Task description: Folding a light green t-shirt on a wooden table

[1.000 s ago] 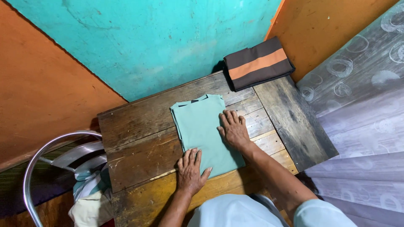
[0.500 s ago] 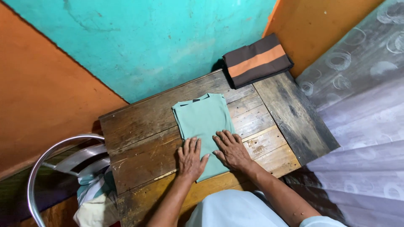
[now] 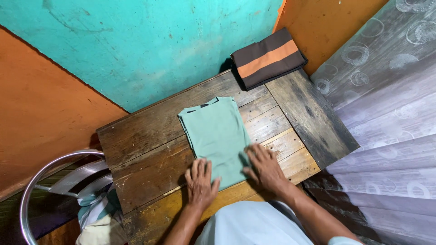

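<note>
Nearest the camera, the person's pale blue lap fills the bottom edge, and both forearms reach forward over the near edge of the wooden table (image 3: 150, 149). The left hand (image 3: 200, 181) lies flat, palm down, fingers (image 3: 198, 167) spread and straight, their tips resting on the near left corner of the folded green shirt (image 3: 215, 136); it grips nothing. The right hand (image 3: 265, 169) is flat too, its fingers extended and loosely splayed, pressing on the shirt's near right edge where cloth meets bare plank; whether a fold is pinched under the fingertips cannot be told.

Just beyond the fingertips the shirt stretches away as a narrow, tidy rectangle, collar end farthest from the hands. Judging from that shape, the sides and sleeves are already folded in and the cloth is smoothed; what seems left is to fold it across its length into a shorter packet.

Left of the left hand, off the table, a metal chair (image 3: 50, 181) holds some crumpled clothes (image 3: 97, 213). Far past the fingers, at the table's back corner against the turquoise wall (image 3: 150, 41), sits a folded brown cloth with an orange stripe (image 3: 267, 58). A pale sheer curtain (image 3: 390, 104) hangs to the right of the right hand.
</note>
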